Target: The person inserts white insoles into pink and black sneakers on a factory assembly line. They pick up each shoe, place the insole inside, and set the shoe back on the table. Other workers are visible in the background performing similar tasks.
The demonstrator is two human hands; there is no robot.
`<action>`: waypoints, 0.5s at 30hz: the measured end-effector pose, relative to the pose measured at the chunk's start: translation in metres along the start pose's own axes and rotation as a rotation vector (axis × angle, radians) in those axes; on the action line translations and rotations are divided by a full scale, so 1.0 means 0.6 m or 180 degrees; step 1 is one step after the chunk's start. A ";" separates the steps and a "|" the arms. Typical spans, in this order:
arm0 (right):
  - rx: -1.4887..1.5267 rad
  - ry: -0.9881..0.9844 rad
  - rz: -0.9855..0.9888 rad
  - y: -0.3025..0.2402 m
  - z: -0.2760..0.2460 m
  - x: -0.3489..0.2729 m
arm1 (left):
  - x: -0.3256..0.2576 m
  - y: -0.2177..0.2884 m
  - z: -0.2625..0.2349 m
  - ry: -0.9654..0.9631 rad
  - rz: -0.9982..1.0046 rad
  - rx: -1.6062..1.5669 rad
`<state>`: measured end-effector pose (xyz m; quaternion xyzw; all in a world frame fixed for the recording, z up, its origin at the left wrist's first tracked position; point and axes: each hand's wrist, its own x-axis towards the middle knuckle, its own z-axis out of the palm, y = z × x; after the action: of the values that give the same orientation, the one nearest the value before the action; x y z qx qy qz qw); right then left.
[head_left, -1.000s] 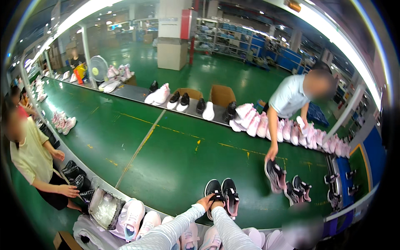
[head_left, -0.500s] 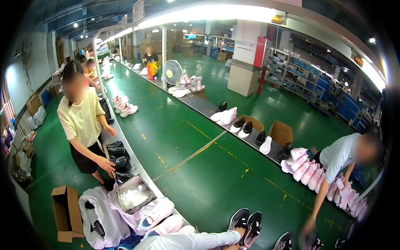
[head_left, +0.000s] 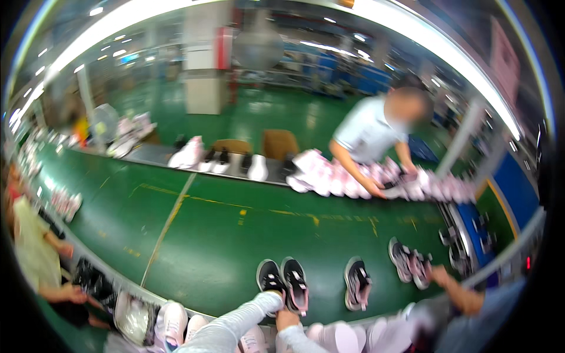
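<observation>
Two black sneakers with pale soles and pink inside stand side by side on the green belt: the left sneaker (head_left: 269, 273) and the right sneaker (head_left: 295, 283). My left hand (head_left: 278, 293), beyond a light grey sleeve, is at the heel of the left sneaker. My right hand (head_left: 287, 320) reaches up to the heel of the right sneaker. Both hands seem closed on the shoes, though most of their fingers are hidden. Another black sneaker (head_left: 356, 283) lies on the belt to the right, apart from my hands.
Pale pink sneakers (head_left: 172, 322) and a plastic-lined basket (head_left: 134, 317) line the near edge. At right, a co-worker's hand (head_left: 441, 275) is by a sneaker pair (head_left: 409, 263). Across the belt, another person (head_left: 368, 132) handles a row of pink shoes (head_left: 335, 176).
My view has swung right, so the belt and sneakers appear further left. My right hand now shows at the sneakers. The person across has moved a hand from the belt to the shoe row.
</observation>
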<state>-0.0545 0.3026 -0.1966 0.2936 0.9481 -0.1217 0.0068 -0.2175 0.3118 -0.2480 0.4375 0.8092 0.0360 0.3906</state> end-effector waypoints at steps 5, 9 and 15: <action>0.0895 -0.0992 0.0323 -0.008 -0.076 -0.004 | -0.022 0.021 0.008 -0.0657 -0.0411 0.0435; 0.2192 -0.0013 -0.0095 0.024 -0.236 -0.062 | -0.012 -0.018 0.032 -0.0134 -0.0290 0.0926; 0.1319 0.1853 0.2066 0.315 -0.322 -0.214 | -0.057 0.030 0.021 0.0527 -0.0529 0.0628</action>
<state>0.1685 0.4277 -0.0414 0.5913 0.7259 -0.2124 -0.2799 -0.1862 0.2942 -0.2289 0.4008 0.8716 -0.0401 0.2794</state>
